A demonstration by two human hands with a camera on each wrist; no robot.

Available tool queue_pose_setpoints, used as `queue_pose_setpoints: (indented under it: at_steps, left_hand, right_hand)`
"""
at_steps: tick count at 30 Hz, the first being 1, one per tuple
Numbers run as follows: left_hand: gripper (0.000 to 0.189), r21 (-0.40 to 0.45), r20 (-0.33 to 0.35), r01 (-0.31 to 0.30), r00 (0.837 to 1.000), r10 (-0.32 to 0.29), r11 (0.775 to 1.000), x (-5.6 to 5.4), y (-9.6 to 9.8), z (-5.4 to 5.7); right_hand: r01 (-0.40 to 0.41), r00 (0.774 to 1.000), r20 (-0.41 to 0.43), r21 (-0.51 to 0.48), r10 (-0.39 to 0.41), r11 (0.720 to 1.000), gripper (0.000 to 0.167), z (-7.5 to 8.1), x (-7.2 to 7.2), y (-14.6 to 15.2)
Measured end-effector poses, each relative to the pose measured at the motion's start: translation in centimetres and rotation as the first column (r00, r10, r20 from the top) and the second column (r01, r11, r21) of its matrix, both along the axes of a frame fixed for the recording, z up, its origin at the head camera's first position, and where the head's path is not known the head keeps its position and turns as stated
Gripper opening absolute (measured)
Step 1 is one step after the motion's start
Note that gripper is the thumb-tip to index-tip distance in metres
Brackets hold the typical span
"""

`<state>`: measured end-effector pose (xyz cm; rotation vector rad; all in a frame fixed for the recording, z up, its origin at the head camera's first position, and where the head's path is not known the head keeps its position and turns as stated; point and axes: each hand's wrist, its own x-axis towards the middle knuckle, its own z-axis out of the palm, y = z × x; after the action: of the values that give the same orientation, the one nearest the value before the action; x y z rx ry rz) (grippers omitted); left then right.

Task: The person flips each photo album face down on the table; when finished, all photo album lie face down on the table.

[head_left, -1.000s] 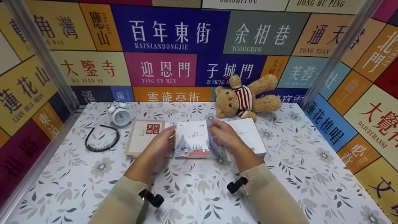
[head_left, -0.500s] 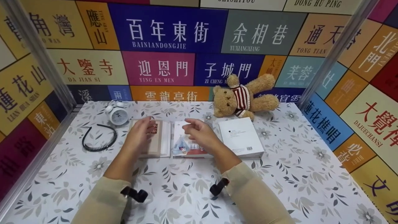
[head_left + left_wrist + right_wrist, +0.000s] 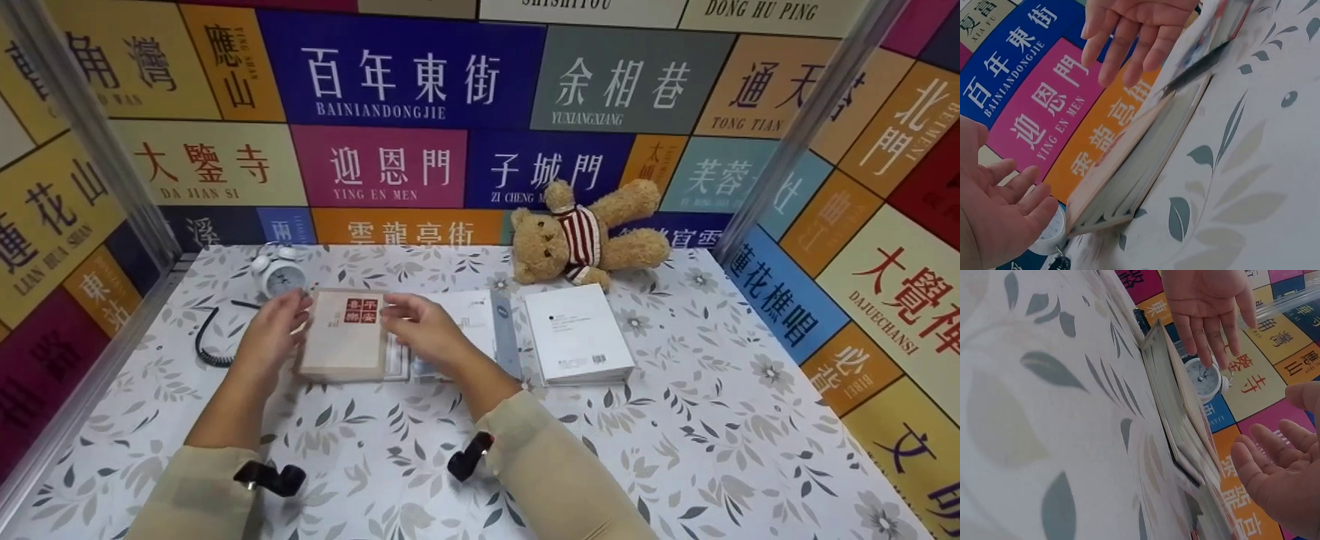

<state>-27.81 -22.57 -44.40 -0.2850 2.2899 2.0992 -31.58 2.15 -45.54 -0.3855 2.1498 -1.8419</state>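
My left hand (image 3: 268,334) hovers at the left side of a beige book (image 3: 341,345) with red square characters on its cover. On the book's other side is my right hand (image 3: 429,330), over the edge of the middle book (image 3: 480,307), a white illustrated one with a blue-grey strip. Both wrist views show relaxed fingers with nothing between them. In the left wrist view the beige book (image 3: 1123,157) lies below both palms, apparently untouched, its cover slightly raised from the pages. A white book (image 3: 577,330) lies to the right. My right hand and forearm hide part of the middle book.
A black headband (image 3: 210,337) lies at the left, partly behind my left hand. Behind it stands a white alarm clock (image 3: 281,276). A teddy bear (image 3: 585,240) in a striped top lies at the back right. Printed walls surround the floral table (image 3: 420,450).
Both hands have moved left, from beside the middle book to either side of the beige book. The right-hand book is now fully uncovered. The bear and clock stay put.
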Motion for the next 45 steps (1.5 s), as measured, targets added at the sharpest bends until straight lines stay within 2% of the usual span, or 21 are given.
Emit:
queue_pose_setpoints:
  at_steps: [3, 6, 10, 14, 18, 26, 29, 34, 40, 45]
  left_hand:
    - [0.067, -0.039, 0.020, -0.002, 1.000, 0.003, 0.999, 0.2, -0.4, -0.4]
    - [0.068, -0.049, 0.046, 0.005, 0.999, -0.003, 0.999, 0.4, -0.7, -0.7]
    - [0.070, -0.035, 0.101, 0.043, 0.994, -0.039, 0.998, 0.2, -0.5, -1.1]
    - [0.073, -0.059, 0.149, 0.070, 0.987, -0.060, 0.996, 0.0, -0.3, -1.6]
    - [0.074, -0.088, 0.152, 0.085, 0.986, -0.071, 0.993, -0.1, -0.4, -1.8]
    - [0.072, -0.070, 0.180, 0.049, 0.983, -0.036, 0.996, 0.2, -1.1, -1.5]
    - [0.067, -0.013, 0.146, 0.068, 0.987, -0.065, 0.998, 0.2, -0.8, -1.1]
    - [0.062, 0.122, 0.052, 0.089, 0.994, -0.096, 0.988, 0.5, 0.1, 0.2]
    - [0.058, 0.101, -0.071, 0.099, 0.993, -0.092, 0.990, 1.2, 1.6, 2.0]
    - [0.056, 0.090, -0.143, 0.109, 0.985, -0.096, 0.990, 1.8, 3.0, 2.9]
  right_hand:
    - [0.007, 1.000, -0.019, 0.027, -0.006, 1.000, 0.050, -0.2, 0.2, -1.1]
    - [0.007, 1.000, -0.029, 0.095, -0.004, 0.995, 0.052, -0.4, 0.4, -1.6]
    - [-0.008, 1.000, -0.006, 0.183, 0.009, 0.983, 0.058, -0.8, 0.9, -1.7]
    - [-0.041, 0.999, -0.016, 0.234, 0.046, 0.971, 0.062, -1.0, 1.3, -1.6]
    - [-0.060, 0.996, -0.041, 0.256, 0.073, 0.965, 0.064, -1.1, 1.5, -1.7]
    - [-0.112, 0.992, -0.026, 0.255, 0.122, 0.960, 0.067, -1.5, 2.2, -2.2]
    - [-0.091, 0.994, -0.029, 0.257, 0.102, 0.962, 0.067, -1.3, 2.2, -2.1]
    - [-0.070, 0.997, -0.024, 0.189, 0.076, 0.979, 0.066, -0.7, 2.2, -2.1]
    - [-0.057, 0.998, -0.011, 0.099, 0.058, 0.993, 0.061, 0.7, 2.6, -1.9]
    - [-0.073, 0.997, 0.028, -0.062, 0.075, 0.995, 0.057, 1.7, 3.0, -1.8]
